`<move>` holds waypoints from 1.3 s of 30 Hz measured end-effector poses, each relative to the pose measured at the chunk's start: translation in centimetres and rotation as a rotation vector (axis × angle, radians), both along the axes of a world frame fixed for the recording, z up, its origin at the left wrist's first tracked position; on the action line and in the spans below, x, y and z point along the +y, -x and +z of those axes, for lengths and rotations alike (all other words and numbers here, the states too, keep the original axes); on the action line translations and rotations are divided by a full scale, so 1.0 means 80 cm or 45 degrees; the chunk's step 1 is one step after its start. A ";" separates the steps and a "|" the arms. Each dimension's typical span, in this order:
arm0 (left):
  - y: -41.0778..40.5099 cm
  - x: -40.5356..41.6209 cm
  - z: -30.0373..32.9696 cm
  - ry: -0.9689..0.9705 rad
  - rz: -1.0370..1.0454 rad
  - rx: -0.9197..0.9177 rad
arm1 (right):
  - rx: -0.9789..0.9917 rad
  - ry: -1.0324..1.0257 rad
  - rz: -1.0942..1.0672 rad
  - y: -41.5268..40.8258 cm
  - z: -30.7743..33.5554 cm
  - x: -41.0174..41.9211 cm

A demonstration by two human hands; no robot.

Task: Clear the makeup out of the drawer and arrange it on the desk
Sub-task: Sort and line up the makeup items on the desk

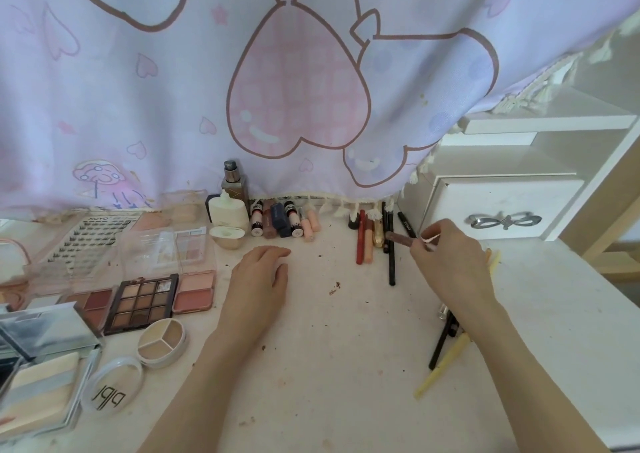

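**White desk, makeup laid out in rows**

White desk carries the left hand, flat and loose-fingered, holding nothing. The right hand pinches a brown stick — its tip over the row of pencils farther back. Palettes lie left; lip tubes line the curtain's hem. The drawer — shut — sits far right.

Home dressing desk: makeup palettes, cartoon curtain
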State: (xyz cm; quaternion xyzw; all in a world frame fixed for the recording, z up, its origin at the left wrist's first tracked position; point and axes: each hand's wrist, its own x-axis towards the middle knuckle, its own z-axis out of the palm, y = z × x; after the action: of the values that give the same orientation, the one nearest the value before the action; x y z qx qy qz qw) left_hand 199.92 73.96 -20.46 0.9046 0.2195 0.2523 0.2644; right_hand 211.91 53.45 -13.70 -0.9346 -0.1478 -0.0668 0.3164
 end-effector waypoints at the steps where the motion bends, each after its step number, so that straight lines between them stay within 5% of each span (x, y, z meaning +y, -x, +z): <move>1: 0.000 -0.003 0.004 0.031 -0.007 -0.057 | 0.010 -0.126 0.050 0.006 0.004 0.002; 8: 0.003 -0.019 0.017 0.013 -0.314 -0.117 | 0.522 -0.564 0.544 0.033 0.004 0.055; 13: 0.002 -0.022 0.022 0.103 -0.147 -0.107 | 0.901 -1.140 0.473 0.032 0.005 0.089; 18: 0.003 -0.020 0.024 -0.039 -0.101 0.050 | 0.793 -1.159 0.496 0.026 -0.012 0.106; 26: 0.000 -0.024 0.026 0.301 -0.212 0.002 | 0.741 -1.128 0.603 0.011 -0.019 0.093; 34: 0.001 -0.022 0.027 0.221 -0.173 0.116 | 1.167 -1.428 0.467 0.015 -0.036 0.099; 39: 0.003 -0.024 0.026 0.274 -0.141 -0.059 | 1.147 -1.403 0.529 0.021 -0.038 0.101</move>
State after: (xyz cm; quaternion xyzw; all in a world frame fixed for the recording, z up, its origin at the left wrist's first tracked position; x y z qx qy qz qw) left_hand 199.67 72.07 -18.38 0.8756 0.1888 0.2331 0.3785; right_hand 210.20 61.52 -16.71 -0.5301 -0.1223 0.3200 0.7757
